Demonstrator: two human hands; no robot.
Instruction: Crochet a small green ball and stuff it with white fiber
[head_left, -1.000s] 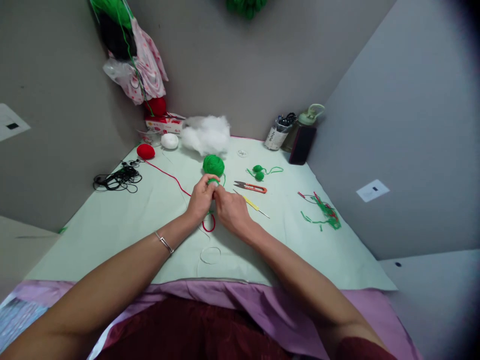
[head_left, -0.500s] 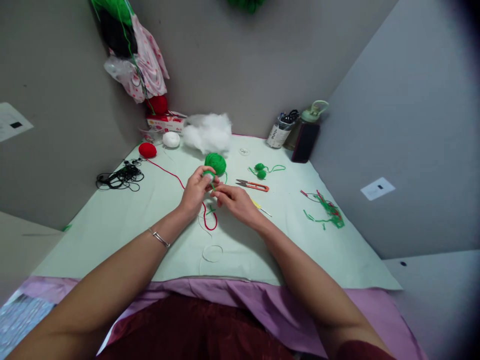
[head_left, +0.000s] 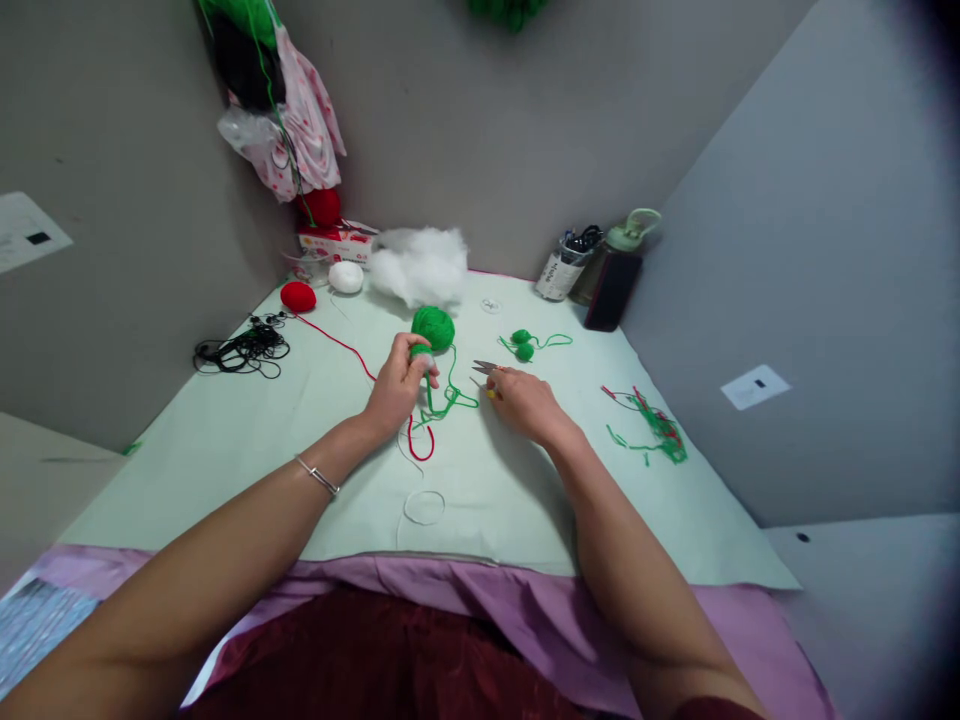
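Observation:
My left hand (head_left: 401,375) is closed around a small green knitted or crocheted piece (head_left: 421,350) with white stuffing showing. A green yarn tail (head_left: 454,400) hangs from it in loose loops on the table. To the right, my right hand (head_left: 521,400) rests on the tabletop with its fingers curled over a yellow-handled crochet hook (head_left: 492,393), whose thin metal tip points left. Thread snips (head_left: 486,367) lie right beside those fingers, blades showing and orange handle covered by the hand. Behind my left hand sits a green yarn ball (head_left: 433,328).
White stuffing (head_left: 424,265), a white ball (head_left: 346,278) and a red ball (head_left: 298,296) lie at the back left, near black cords (head_left: 244,347). Two small green balls (head_left: 523,345) and yarn scraps (head_left: 660,425) lie right. A pen cup (head_left: 559,275) and phone (head_left: 613,292) stand behind.
My right hand has left the green piece and moved right, onto the hook and snips. The green yarn tail now lies loose on the table. My left hand keeps its hold.

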